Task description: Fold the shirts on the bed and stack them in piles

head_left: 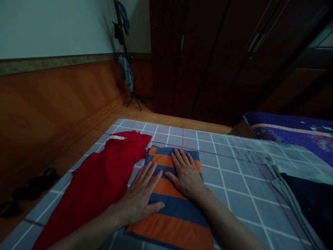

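Note:
A folded cloth garment with orange and blue stripes (177, 208) lies flat on the bed in front of me. My left hand (142, 194) rests on its left side, fingers stretched out and thumb apart. Farther up, near the top edge of the folded garment, my right hand (186, 172) lies flat with its fingers spread. Neither hand grips anything. To the left, a red garment (104, 173) with a white tag lies loosely spread, close beside my left hand and forearm.
Grey checked bedding (231, 180) covers the bed. Dark clothing (309, 201) lies at the right, and a purple patterned cover (288, 128) is beyond. A dark wardrobe (197, 69) stands behind, with a clothes stand (126, 52) in the corner. Dark footwear (31, 187) sits on the floor at left.

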`<state>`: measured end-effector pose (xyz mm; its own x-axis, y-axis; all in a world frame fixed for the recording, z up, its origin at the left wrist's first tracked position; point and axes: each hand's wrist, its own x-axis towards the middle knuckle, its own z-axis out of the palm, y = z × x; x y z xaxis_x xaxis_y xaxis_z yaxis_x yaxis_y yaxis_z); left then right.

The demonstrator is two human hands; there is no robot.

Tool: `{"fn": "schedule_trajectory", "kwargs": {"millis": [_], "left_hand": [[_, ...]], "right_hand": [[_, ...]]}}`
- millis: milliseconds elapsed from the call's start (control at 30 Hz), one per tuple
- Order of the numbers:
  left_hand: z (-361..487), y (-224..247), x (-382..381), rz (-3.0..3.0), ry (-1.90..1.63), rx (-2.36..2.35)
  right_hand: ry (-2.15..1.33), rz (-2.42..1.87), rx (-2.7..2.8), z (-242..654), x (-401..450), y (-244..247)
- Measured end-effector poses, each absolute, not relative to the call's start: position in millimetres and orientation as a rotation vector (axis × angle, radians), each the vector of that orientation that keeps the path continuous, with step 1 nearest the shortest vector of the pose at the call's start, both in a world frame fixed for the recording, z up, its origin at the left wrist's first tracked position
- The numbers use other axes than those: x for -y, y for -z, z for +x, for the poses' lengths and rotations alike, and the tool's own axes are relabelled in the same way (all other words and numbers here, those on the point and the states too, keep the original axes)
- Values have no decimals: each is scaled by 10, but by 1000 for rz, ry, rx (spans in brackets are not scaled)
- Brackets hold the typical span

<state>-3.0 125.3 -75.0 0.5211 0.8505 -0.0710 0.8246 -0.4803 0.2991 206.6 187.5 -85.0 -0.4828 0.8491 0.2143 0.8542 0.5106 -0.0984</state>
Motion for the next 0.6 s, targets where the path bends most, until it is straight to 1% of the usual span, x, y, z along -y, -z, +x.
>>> {"fn": "schedule_trajectory", "kwargs": {"millis": [167, 300, 433, 600], "left_hand": [[34, 667, -1342, 2552, -218, -1356], [129, 605, -1656, 2603, -187, -1299], [166, 706, -2000, 2473, -112, -1441], [138, 897, -2095, 2431, -244, -1542]], "right_hand": [[-5, -1371, 2567, 2094, -1867, 831], [-59, -1361, 2579, 2105, -1873, 842], [-100, -1353, 2548, 2108, -1876, 855], [-117, -1363, 2521, 2108, -1871, 832]]}}
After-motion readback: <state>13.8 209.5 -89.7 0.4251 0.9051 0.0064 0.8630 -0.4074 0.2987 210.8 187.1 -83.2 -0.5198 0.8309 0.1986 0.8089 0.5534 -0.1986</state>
